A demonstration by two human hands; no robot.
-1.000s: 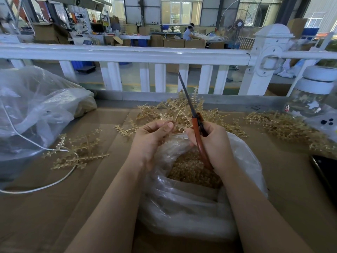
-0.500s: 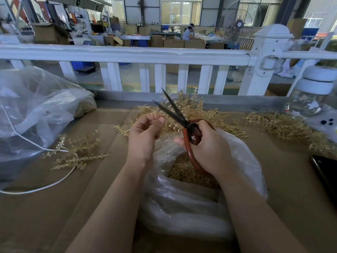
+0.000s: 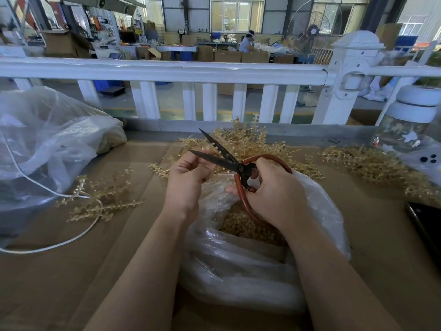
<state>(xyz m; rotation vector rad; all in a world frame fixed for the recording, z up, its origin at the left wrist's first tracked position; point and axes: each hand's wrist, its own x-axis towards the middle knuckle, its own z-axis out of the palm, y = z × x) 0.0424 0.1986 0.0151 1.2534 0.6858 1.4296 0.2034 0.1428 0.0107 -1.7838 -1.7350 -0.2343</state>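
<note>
You worked in soft, even daylight that came from the tall hall windows (image 3: 236, 13) beyond the white plastic railing (image 3: 167, 70); those panes were washed out almost to white. Shadows on the brown cardboard tabletop (image 3: 71, 271) were faint and blurred. Pale glare sat on the crinkled clear plastic bag (image 3: 238, 271). The wide lens bowed the railing and stretched the edges. The far hall looked soft, while the black-bladed, red-handled scissors (image 3: 229, 158) were crisp.

Two hands (image 3: 186, 180), one pair of scissors (image 3: 228, 156), two plastic bags (image 3: 238, 271), one jar (image 3: 411, 132).
</note>
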